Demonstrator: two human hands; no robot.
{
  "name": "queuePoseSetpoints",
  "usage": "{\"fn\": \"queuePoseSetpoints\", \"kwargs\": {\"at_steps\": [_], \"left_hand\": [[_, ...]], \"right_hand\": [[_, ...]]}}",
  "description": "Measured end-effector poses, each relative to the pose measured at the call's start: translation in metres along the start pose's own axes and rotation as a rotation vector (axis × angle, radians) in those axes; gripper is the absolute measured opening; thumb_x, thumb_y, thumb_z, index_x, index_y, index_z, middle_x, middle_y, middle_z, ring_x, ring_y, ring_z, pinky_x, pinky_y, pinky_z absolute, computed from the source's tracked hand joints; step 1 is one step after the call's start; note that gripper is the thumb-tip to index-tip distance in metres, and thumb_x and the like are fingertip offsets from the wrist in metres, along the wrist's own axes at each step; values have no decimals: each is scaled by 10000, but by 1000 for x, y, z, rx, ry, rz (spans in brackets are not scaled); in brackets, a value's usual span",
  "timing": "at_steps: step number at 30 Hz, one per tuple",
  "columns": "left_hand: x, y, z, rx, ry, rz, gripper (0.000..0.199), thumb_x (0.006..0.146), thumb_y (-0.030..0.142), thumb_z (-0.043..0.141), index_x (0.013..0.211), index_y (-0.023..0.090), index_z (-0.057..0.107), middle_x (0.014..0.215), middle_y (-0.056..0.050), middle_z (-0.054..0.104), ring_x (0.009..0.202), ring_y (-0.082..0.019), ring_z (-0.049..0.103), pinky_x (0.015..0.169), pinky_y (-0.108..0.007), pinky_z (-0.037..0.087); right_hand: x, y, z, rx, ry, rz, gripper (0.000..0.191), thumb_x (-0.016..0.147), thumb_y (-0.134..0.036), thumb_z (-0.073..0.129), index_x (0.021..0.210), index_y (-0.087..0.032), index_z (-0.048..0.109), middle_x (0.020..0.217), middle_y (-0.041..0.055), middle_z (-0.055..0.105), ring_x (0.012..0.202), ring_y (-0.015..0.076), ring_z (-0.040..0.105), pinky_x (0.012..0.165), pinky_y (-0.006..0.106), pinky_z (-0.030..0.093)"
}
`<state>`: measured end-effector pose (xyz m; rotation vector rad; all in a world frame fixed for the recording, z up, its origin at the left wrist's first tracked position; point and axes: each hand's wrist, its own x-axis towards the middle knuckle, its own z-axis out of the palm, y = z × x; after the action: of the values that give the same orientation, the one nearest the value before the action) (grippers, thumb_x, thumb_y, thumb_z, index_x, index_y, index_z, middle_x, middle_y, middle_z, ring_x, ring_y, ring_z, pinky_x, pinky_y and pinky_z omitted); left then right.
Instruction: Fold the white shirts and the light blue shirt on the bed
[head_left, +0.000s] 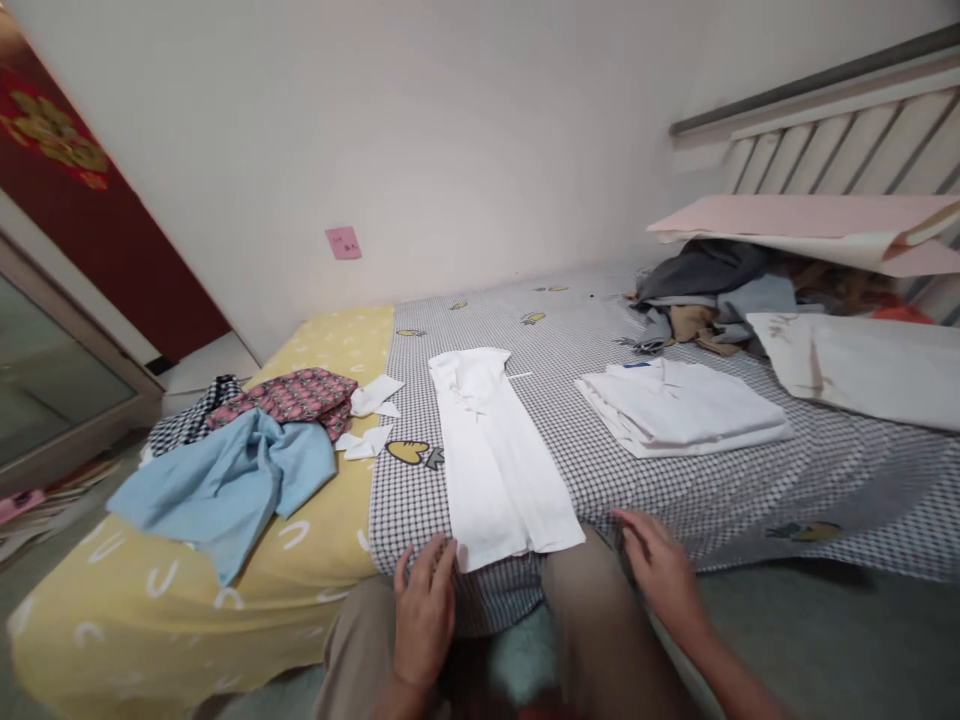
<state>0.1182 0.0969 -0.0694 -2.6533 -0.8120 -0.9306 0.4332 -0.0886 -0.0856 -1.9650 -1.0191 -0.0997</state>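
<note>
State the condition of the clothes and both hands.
Long white cloth garment, folded narrow, flat
Rectangular white clothes stack, folded
Light-blue cloth garment, crumpled
Reddish patterned cloth, crumpled
Black-white checked cloth, bunched
Grey-brown clothes heap, jumbled
Left hand, open
Right hand, open

I count two hands at bottom, one long white garment centre, perhaps two folded white shirts right.

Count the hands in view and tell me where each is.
2. The left hand is by the near left corner of the white garment; whether they touch is unclear. The right hand is to the garment's right, apart from it.
</note>
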Motion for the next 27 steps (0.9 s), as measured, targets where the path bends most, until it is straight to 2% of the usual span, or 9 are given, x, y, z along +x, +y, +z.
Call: {"fn": "queuePoseSetpoints", "kwargs": {"at_steps": [3, 5, 7, 11, 14, 19, 21, 23, 27], "left_hand": [[21, -15, 3, 163, 10, -55, 556, 912, 99, 468, 1431, 296, 504, 1481, -107, 544, 1403, -258, 459, 1230, -523, 185], [32, -22, 11, 235, -19, -28, 613, 920, 106, 457, 1486, 339, 422, 1542, -97, 479, 1451, -283, 392, 1230, -570, 140], [40, -25, 19, 262, -45, 53, 639, 931, 113, 435, 1513, 367, 361, 1551, -73, 472, 1460, -263, 379, 1238, -569, 98], [51, -23, 27, 252, -40, 235, 592, 955, 178, 439, 1505, 386, 368, 1522, -38, 513, 1446, -232, 398, 1249, -543, 2], [62, -26, 27, 233, -36, 263, 533, 967, 237, 463, 1479, 382, 418, 1512, -20, 526, 1428, -224, 417, 1248, -520, -39], [82, -42, 32, 158, -92, 302, 509, 926, 348, 571, 1425, 404, 483, 1516, -2, 522, 1456, -227, 370, 1246, -528, -8], [88, -48, 37, 123, -126, 336, 522, 899, 329, 608, 1404, 412, 504, 1508, -2, 531, 1461, -227, 366, 1246, -532, 14], [93, -50, 41, 53, -154, 335, 483, 886, 251, 613, 1339, 411, 568, 1446, 11, 595, 1426, -204, 426, 1251, -510, 49], [103, -46, 45, -175, -159, 181, 353, 918, 124, 505, 1110, 346, 703, 1217, 36, 741, 1264, -155, 600, 1236, -486, 217]], "right_hand": [[27, -12, -2, -324, -34, -266, 477, 918, -191, 418, 1335, -309, 616, 1406, 100, 583, 1349, 320, 473, 1135, 605, 311], [46, -20, 3, -442, -127, -405, 609, 880, -101, 440, 1428, -353, 527, 1558, 65, 437, 1471, 333, 304, 1173, 640, 200], [62, -25, 13, -470, -267, -522, 725, 847, -38, 438, 1475, -400, 451, 1624, 23, 332, 1517, 321, 195, 1185, 644, 149], [87, -28, 32, -412, -527, -651, 822, 828, 23, 387, 1503, -447, 374, 1624, -30, 325, 1520, 264, 204, 1198, 611, 151], [99, -31, 36, -361, -666, -648, 780, 850, -18, 401, 1511, -430, 366, 1614, -39, 341, 1517, 243, 214, 1203, 584, 167], [109, -40, 32, -253, -776, -512, 534, 936, -339, 517, 1460, -431, 462, 1594, -9, 384, 1507, 280, 245, 1195, 583, 173], [109, -41, 33, -210, -778, -458, 490, 940, -332, 497, 1416, -450, 514, 1579, -18, 408, 1502, 273, 260, 1189, 585, 170], [109, -42, 35, -156, -756, -406, 438, 937, -316, 476, 1336, -448, 601, 1549, -18, 456, 1490, 270, 292, 1182, 592, 171], [109, -46, 37, -3, -672, -327, 343, 936, -430, 474, 1154, -382, 734, 1453, 28, 572, 1453, 292, 364, 1172, 606, 196]]}}
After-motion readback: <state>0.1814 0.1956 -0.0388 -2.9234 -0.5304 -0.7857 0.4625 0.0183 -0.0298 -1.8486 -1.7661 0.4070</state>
